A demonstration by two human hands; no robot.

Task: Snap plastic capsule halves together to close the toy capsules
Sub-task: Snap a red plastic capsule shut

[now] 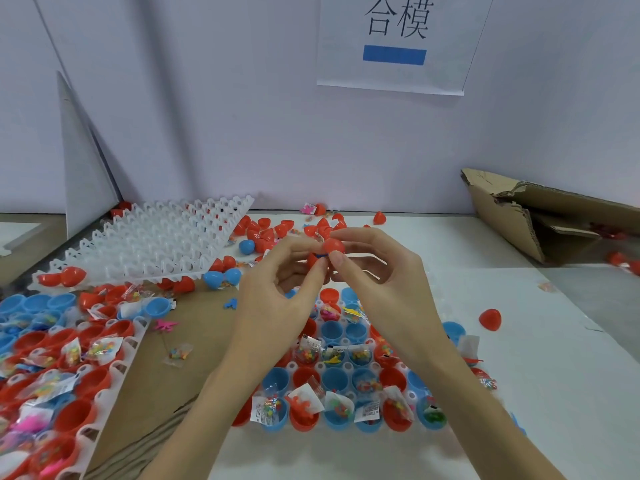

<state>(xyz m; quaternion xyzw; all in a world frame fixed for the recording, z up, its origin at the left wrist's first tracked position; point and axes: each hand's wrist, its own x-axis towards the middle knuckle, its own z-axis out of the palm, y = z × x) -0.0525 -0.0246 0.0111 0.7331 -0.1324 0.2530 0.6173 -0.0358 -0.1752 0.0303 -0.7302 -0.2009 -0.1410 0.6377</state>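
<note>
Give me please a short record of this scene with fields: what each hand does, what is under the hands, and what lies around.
left hand: pinches the red capsule from the left
right hand: pinches the same capsule from the right
capsule state: halves nearly together, a blue edge shows at the seam
under the hands: tray of open red and blue halves, many with toy packets
left rear: empty white tray
right: loose red half, torn cardboard box

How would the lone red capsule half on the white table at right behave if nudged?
The red capsule half looks like thin moulded plastic, so probably very light. Its domed shell suggests it would rock or roll rather than slide. The bare table around it offers no stop.
</note>
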